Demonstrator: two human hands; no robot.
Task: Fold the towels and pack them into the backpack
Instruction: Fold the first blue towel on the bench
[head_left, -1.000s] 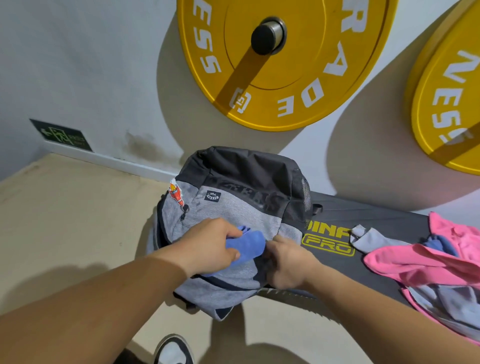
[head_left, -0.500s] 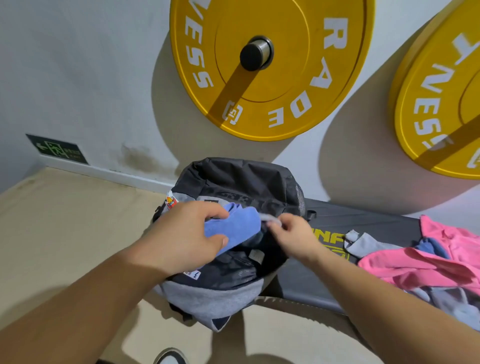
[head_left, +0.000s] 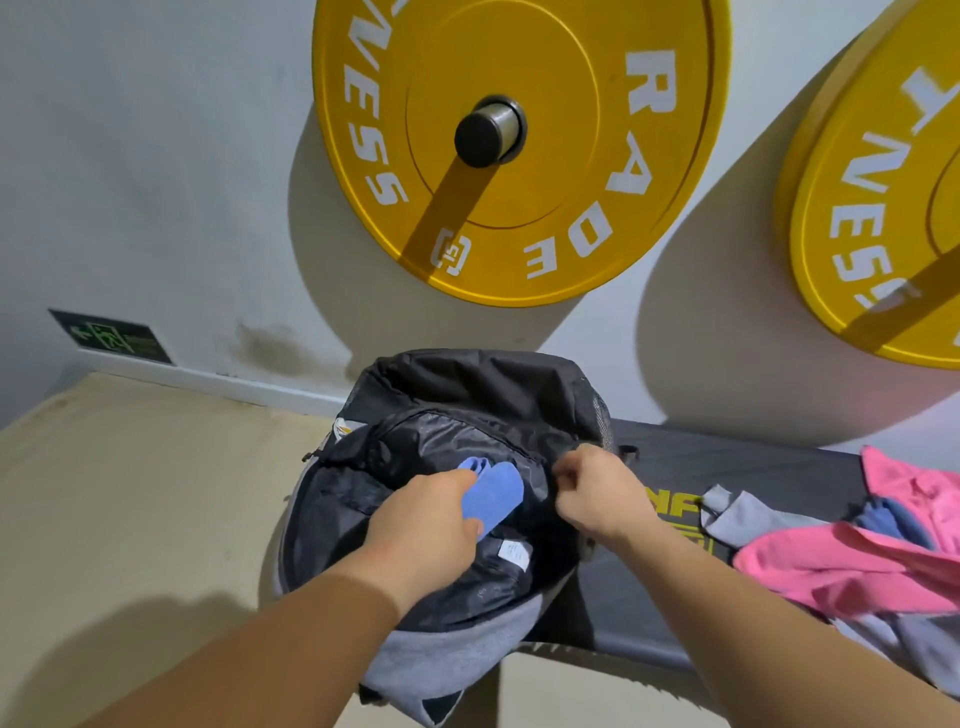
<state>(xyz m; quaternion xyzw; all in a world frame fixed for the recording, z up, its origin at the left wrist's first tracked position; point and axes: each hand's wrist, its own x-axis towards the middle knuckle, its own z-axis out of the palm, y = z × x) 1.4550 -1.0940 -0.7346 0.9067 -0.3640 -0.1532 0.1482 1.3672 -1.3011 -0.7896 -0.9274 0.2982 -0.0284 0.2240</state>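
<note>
Blue towel (head_left: 493, 496) poised at the backpack (head_left: 467, 415) mouth.
Left hand (head_left: 421, 525) grips it, long axis pointing inward; right hand (head_left: 597, 493) pinches the backpack's right rim open.

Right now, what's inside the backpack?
The left hand pushes a folded blue towel into the open backpack; black lining and a white tag show. Anything deeper is hidden by the hands and fabric.

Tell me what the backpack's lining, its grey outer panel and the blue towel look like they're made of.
Backpack lining: thin synthetic, probably nylon, black with a crinkled sheen. Grey outer panel: matte, heathered woven or knit fabric, no shine. Blue towel, held folded in the left hand: soft, matte cloth with rounded folds, possibly microfibre; the weave is too fine to confirm.
</note>
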